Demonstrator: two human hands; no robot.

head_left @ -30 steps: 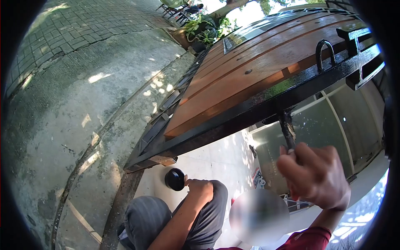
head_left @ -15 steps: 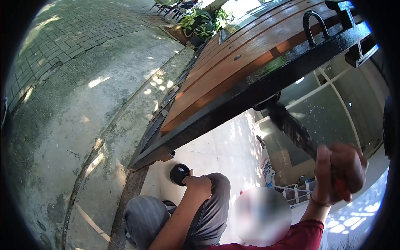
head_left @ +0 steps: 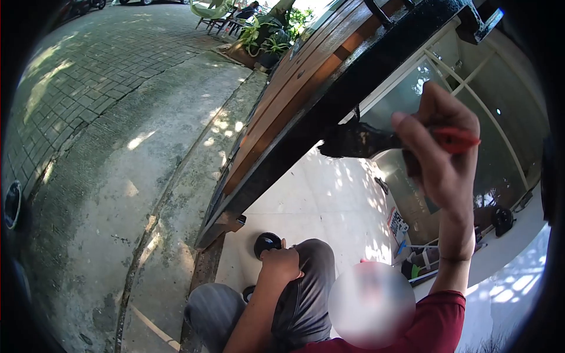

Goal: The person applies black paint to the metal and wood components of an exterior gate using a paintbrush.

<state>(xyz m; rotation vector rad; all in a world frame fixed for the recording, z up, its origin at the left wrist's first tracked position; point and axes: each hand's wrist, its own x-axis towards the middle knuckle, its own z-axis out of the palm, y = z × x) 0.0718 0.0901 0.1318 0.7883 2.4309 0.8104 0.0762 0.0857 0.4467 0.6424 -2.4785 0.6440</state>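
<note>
My right hand [head_left: 441, 156] is closed around the red handle of a paintbrush [head_left: 359, 141]. Its wide, black-coated bristles point left, right at the inner edge of a black metal frame bar [head_left: 329, 109]. This bar borders a gate-like panel of brown wooden slats [head_left: 282, 109]. Low down beside my knee, my left hand [head_left: 281, 265] grips a small round container [head_left: 268, 243] with a glossy black inside. Part of the container is hidden behind my fingers.
Concrete paving [head_left: 141, 153] runs along the left, with brick pavers [head_left: 112, 76] beyond. Pale floor tiles [head_left: 312, 194] lie under the panel. Potted plants [head_left: 265, 41] and a chair [head_left: 209, 12] stand at the far end. A glazed frame [head_left: 471, 88] is behind my right hand.
My right hand has moved up and left with the paintbrush, which has swung from steeply slanted to nearly level. The view has shifted slightly; my left hand still holds the container.
</note>
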